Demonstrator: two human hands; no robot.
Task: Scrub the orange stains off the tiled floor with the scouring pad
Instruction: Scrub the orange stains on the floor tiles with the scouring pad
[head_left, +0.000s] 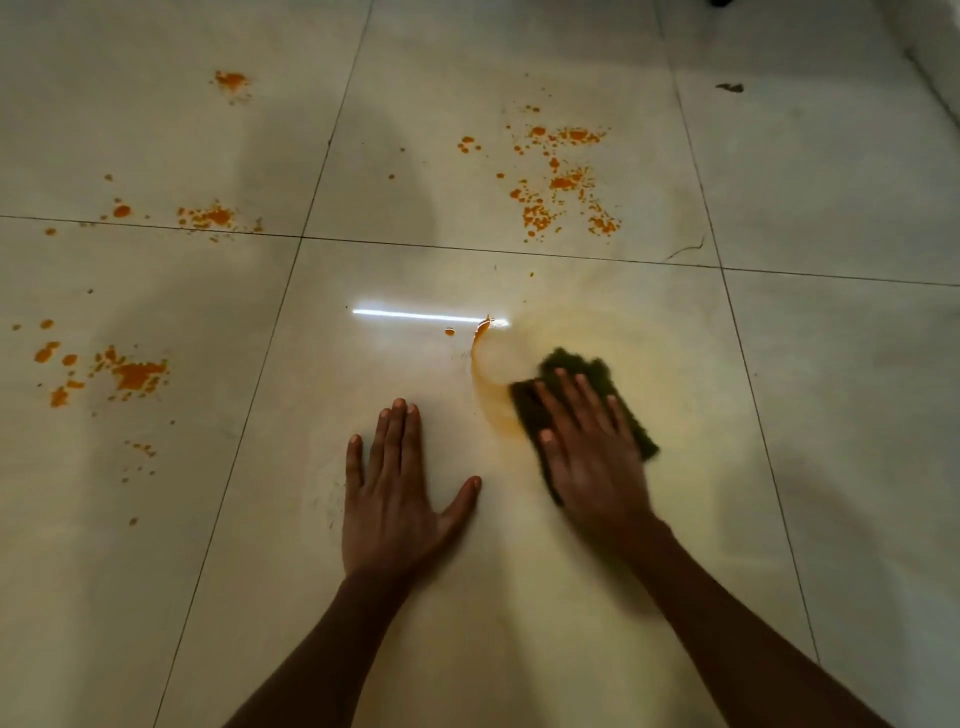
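Left hand (397, 499) lies flat, fingers spread, empty, beside the scouring pad (571, 374). Right hand (592, 452) presses flat on the pad, scrubbing an orange smear (488, 395). Next: splatters (561, 182) beyond the pad.

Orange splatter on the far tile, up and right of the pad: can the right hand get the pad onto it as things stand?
Probably yes. Only bare floor and a grout line lie between the scouring pad under the right hand and that splatter, though it means a forward stretch.
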